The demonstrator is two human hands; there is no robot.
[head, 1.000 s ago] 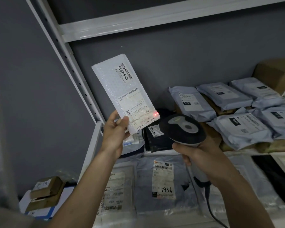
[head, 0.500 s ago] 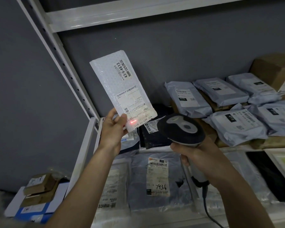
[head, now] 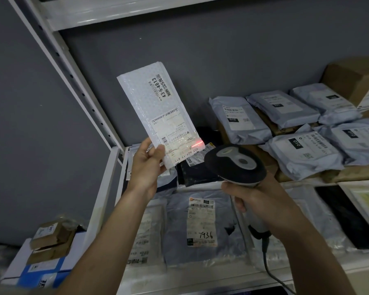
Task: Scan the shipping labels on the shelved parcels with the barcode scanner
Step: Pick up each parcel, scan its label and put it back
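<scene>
open gap above grey parcels (head: 241, 120), shelf beam (head: 119, 13) overhead

Parcel storeroom, courier pickup point or small warehouse.
White metal shelving (head: 87, 99) with punched uprights, set against a dark grey wall (head: 232, 60). At right of frame, grey poly mailers (head: 241, 120) with printed shipping labels, stacked on cardboard boxes (head: 354, 77). Lower centre, flat bagged parcels (head: 200, 226), one hand-marked 7936. Lower left, small cartons (head: 51, 237) piled outside the rack. Corded barcode scanner (head: 235, 165) at centre, red beam on a label.
</scene>
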